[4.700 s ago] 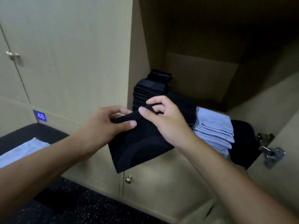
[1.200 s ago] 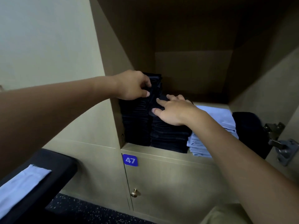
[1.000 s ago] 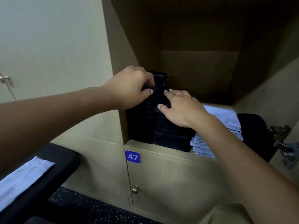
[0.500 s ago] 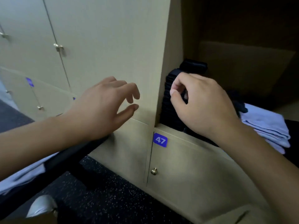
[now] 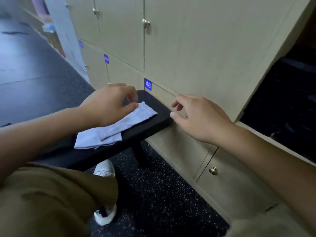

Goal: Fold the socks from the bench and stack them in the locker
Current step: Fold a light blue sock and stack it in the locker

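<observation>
Light blue socks lie flat on the black bench, overlapping one another. My left hand is over their far end; its thumb touches the top sock's edge and the curled fingers hang just above it, with a gap still showing. My right hand hovers beyond the bench's end in front of the locker doors, fingers loosely bent and holding nothing. At the right edge the open locker shows a blurred stack of black socks.
Closed beige locker doors with brass knobs fill the wall behind the bench; a blue label 48 sits just past it. Below are the bench leg, my white shoe, my khaki-clad knee and the dark speckled floor.
Both hands have left the locker, where the black sock now stays on the stack. My view has swung left and down to the bench, and my left hand has reached the light blue socks.
</observation>
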The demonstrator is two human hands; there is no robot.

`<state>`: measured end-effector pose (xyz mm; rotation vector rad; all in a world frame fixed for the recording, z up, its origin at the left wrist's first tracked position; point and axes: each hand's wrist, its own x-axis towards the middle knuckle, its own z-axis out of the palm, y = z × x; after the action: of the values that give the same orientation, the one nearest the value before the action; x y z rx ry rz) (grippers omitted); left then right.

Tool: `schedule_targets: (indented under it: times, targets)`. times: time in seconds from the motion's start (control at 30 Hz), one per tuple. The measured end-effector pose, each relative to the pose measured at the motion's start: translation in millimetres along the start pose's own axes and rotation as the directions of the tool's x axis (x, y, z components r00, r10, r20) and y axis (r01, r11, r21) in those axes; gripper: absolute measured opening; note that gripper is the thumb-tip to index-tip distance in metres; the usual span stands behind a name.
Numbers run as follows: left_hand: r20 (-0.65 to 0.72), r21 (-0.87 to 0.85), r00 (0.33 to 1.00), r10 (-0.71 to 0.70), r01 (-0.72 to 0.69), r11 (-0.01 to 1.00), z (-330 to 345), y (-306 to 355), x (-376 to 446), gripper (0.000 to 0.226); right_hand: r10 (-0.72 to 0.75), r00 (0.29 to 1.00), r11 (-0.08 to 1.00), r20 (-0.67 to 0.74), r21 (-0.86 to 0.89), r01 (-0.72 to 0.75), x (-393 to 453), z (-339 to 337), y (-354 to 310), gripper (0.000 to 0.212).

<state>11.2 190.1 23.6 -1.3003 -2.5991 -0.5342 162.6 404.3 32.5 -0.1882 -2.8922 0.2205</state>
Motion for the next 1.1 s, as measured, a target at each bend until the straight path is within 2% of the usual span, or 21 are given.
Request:
schedule_targets:
  times: [0.07, 0.17, 0.27, 0.37, 0.5, 0.67, 0.77, 0.87, 0.97, 1.03, 1.1]
  targets:
    - [0.031, 0.016, 0.996, -0.086, 0.085, 0.996, 3.8, -26.4, -0.8, 0.010, -0.015, 0.998, 1.000, 0.060, 0.016, 0.014, 15.6, 17.5, -3.9, 0.031]
    - [0.188, 0.082, 0.960, -0.207, 0.195, 0.977, 13.4, -59.3, -0.9, 0.037, -0.027, 0.987, 0.999, 0.160, 0.044, 0.020, 35.4, 43.8, -7.3, 0.036]
    - [0.407, 0.179, 0.873, -0.269, 0.213, 0.961, 27.1, -78.3, -4.2, 0.061, -0.044, 0.971, 0.998, 0.236, 0.057, 0.031, 50.7, 65.7, -12.2, 0.046]
    - [0.489, 0.183, 0.826, -0.280, 0.217, 0.959, 44.5, -84.6, -7.6, 0.063, -0.046, 0.960, 0.997, 0.278, 0.066, 0.028, 63.0, 79.1, -17.7, 0.051]
    - [0.437, 0.309, 0.854, -0.283, 0.153, 0.939, 61.6, -77.1, -6.0, 0.061, -0.043, 0.955, 0.995, 0.295, 0.102, 0.013, 73.2, 88.9, -22.8, 0.052]
    - [0.334, 0.414, 0.919, -0.211, 0.058, 0.908, 73.5, -64.9, -4.4, 0.027, -0.018, 0.948, 0.991, 0.316, 0.134, -0.026, 77.8, 97.1, -21.8, 0.053]
    - [0.281, 0.433, 0.948, -0.151, 0.015, 0.901, 77.8, -59.2, -1.4, 0.011, 0.006, 0.953, 0.962, 0.302, 0.258, -0.087, 79.0, 98.4, -16.9, 0.047]
    - [0.160, 0.350, 0.977, -0.139, 0.075, 0.934, 67.6, -59.4, 8.1, 0.013, 0.040, 0.967, 0.919, 0.252, 0.371, -0.135, 80.1, 97.4, -9.9, 0.039]
    - [0.020, 0.203, 0.979, -0.205, 0.196, 0.959, 44.5, -56.7, 22.3, 0.016, 0.044, 0.985, 0.894, 0.167, 0.434, -0.113, 80.3, 94.4, -5.7, 0.034]
    - [-0.047, 0.112, 0.970, -0.237, 0.241, 0.964, 29.7, -50.4, 27.2, 0.015, 0.036, 0.994, 0.882, 0.104, 0.465, -0.081, 79.8, 92.4, -5.4, 0.038]
    - [-0.083, 0.039, 0.968, -0.237, 0.241, 0.970, 19.0, -42.4, 28.3, 0.012, 0.037, 0.997, 0.878, 0.068, 0.475, -0.065, 78.1, 90.5, -5.3, 0.051]
